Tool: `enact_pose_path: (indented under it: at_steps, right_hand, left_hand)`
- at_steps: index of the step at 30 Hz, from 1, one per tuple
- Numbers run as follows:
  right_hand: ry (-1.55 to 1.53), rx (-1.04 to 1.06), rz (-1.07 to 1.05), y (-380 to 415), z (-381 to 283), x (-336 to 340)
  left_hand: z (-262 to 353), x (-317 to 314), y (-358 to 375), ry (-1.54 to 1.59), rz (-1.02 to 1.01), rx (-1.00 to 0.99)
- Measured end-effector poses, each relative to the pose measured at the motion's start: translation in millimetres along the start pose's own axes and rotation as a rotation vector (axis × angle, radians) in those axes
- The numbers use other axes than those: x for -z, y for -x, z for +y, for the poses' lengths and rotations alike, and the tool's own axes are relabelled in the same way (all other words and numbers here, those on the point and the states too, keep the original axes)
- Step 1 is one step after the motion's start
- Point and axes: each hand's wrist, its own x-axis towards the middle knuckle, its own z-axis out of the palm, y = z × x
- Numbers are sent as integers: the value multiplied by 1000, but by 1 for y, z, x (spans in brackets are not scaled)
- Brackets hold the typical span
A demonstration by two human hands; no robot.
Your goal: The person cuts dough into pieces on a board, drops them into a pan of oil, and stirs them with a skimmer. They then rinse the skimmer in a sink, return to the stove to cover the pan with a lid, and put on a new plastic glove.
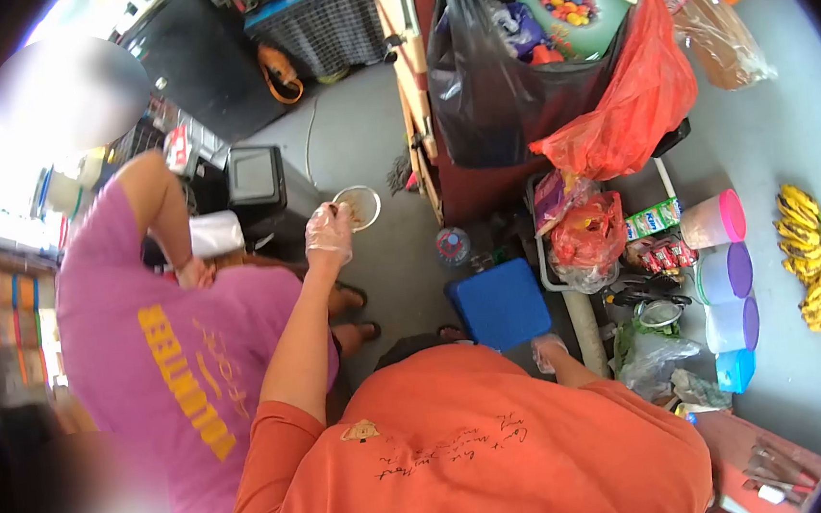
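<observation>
My left hand, in a clear plastic glove, reaches forward and grips the rim of a round, see-through bowl. Some brownish bits lie in the bottom of the bowl, which hangs over the grey floor. Down at my right side is my right hand, also gloved in clear plastic. It is close to the corner of a blue square lid or stool top. The fingers of that hand are small and blurred, so I cannot tell whether they hold anything.
A person in a purple shirt stands close on my left, beside a black bin. Ahead hang a black bag and a red bag. Lidded tubs and bananas are at right. A water bottle stands near the blue top.
</observation>
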Motion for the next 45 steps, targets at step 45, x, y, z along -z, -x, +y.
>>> enact_pose_path:
  at_steps: [45]
  right_hand:
    - [-2812, -170, 657, -21, -611, 174]
  left_hand:
    - [-211, -61, -846, 183, -33, -269]
